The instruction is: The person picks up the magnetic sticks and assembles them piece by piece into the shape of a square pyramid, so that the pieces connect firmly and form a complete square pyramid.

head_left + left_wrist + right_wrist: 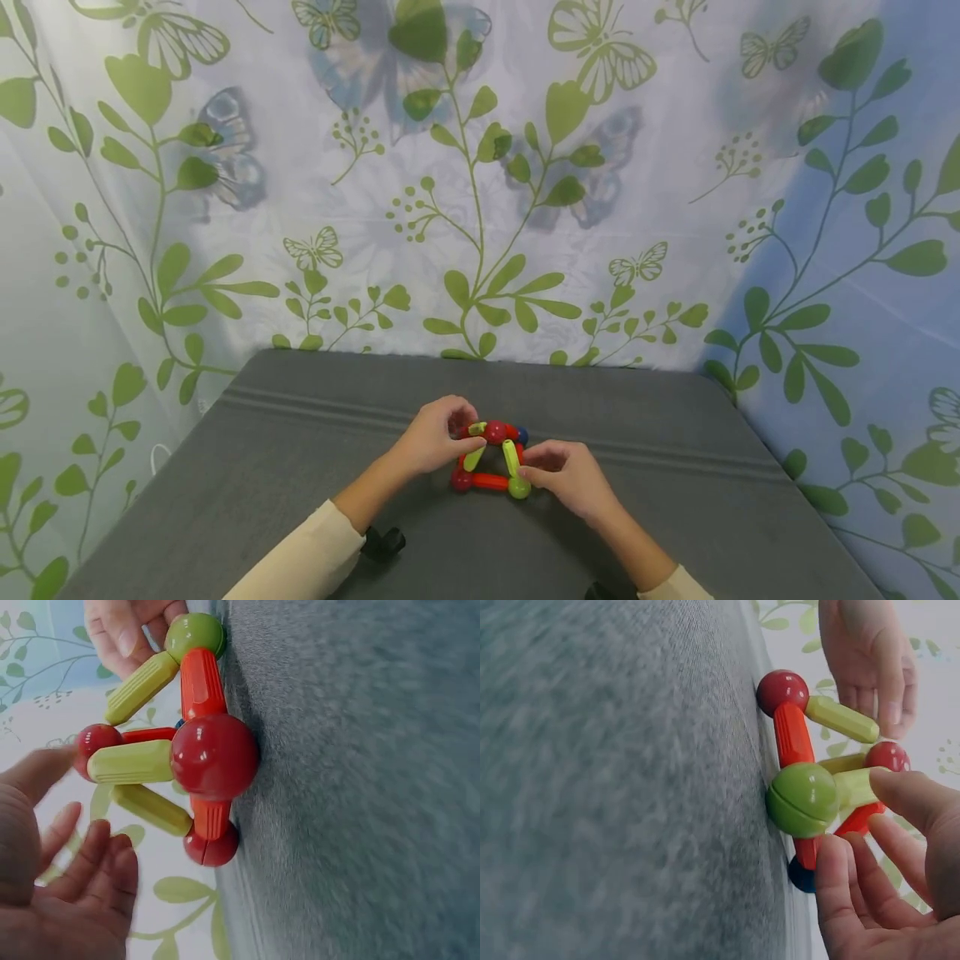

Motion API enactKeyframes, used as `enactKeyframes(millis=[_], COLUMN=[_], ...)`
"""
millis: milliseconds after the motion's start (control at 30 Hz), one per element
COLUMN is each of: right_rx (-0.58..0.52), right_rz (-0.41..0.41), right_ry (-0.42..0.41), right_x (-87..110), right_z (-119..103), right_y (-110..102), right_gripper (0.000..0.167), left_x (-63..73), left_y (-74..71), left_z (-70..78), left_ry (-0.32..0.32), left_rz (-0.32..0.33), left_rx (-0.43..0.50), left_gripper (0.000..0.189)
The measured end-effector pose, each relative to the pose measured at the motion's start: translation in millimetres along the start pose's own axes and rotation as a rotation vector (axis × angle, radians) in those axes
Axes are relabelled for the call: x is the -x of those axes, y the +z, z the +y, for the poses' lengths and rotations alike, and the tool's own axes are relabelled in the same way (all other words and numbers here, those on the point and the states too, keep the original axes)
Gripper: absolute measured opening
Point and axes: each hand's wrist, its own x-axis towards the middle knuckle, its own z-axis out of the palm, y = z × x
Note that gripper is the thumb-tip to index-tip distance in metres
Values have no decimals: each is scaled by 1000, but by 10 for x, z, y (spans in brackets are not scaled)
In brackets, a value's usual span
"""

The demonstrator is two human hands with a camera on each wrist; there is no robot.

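Observation:
A frame of magnetic rods and balls stands on the grey surface. Red rods [491,482] join a near-left red ball [461,480], a green ball [519,487], a blue ball [522,435] and another red ball [211,844] low down. Yellow-green rods lean inward towards a raised red ball [97,742]. The rod [142,686] on the green ball has its upper end apart from that raised ball. My left hand [438,432] is at the left, its thumb right at the raised ball, fingers loosely spread. My right hand [564,477] is beside the green ball, thumb overlapping its rod in the right wrist view.
The grey padded surface [300,467] has ridged seams across its far part. A curtain printed with leaves and butterflies [480,208] hangs behind and along the sides. A black object [384,543] shows by the left sleeve.

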Motion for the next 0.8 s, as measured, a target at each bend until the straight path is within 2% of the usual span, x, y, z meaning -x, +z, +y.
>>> enactKeyframes(millis=[133,200,300,600,800], right_rx=[36,49,62,59,17], right_rz=[52,64,67,49,41], right_ry=[-17,-27,-41,-80,-90], right_x=[-25,-32,-45,-79,-115], right_z=[-31,-45,-56,-58,-70], right_y=[49,69,92,117,105], right_gripper=[21,19,18,18,37], left_x=[60,71,72,78,41], left_y=[-24,-15,12,33,23], left_z=[-26,-42,-63,-82,-82], left_ry=[-37,-37,-42,-45,-6], left_rz=[-68,-105,-126,-111,-37], left_rx=[-68,-76,-77,-67,-114], left_gripper=[19,15,13,13,25])
